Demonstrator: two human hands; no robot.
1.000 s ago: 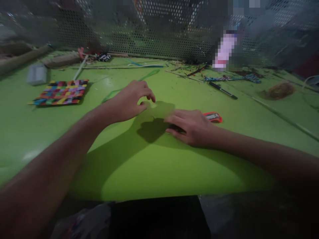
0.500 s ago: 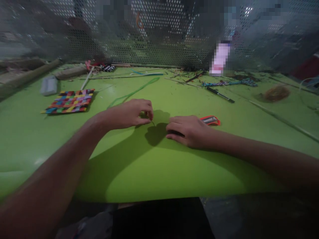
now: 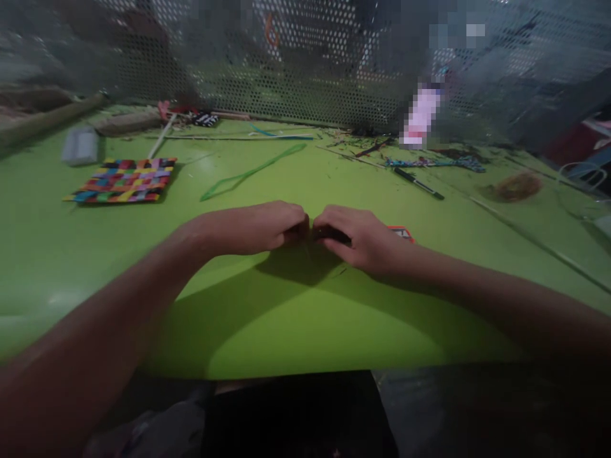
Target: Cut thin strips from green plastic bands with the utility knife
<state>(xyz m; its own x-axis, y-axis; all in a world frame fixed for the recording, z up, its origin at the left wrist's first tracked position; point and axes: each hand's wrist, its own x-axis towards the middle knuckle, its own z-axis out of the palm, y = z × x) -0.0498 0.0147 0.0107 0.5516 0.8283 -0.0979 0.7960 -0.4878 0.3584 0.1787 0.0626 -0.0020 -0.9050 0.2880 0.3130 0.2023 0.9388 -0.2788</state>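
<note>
Near the middle of the green table (image 3: 286, 331), my left hand (image 3: 274, 228) is closed, its fingertips pinched on something too thin or too hidden to make out. My right hand (image 3: 356, 238) faces it, curled, with thumb and fingers drawn together; what they hold, if anything, does not show. Only a narrow gap parts the fingertips of both hands. A faint thin thread-like scrap lies in the shadow below them. Just behind the right hand an orange box cutter (image 3: 401, 233) sticks out, mostly covered by the hand. A looped green strip (image 3: 252, 172) lies beyond the left hand.
A multicoloured woven mat (image 3: 126, 180) and a pale block (image 3: 80, 145) lie at left. A black pen (image 3: 419, 184), a braided blue cord (image 3: 434, 163), a brown fibre bundle (image 3: 518, 187) and scraps lie to the right. A perforated metal panel (image 3: 305, 70) closes off the back.
My hands have come together, fingertips now almost meeting. My left hand has moved right and its fingers have closed further. The right hand covers more of the box cutter.
</note>
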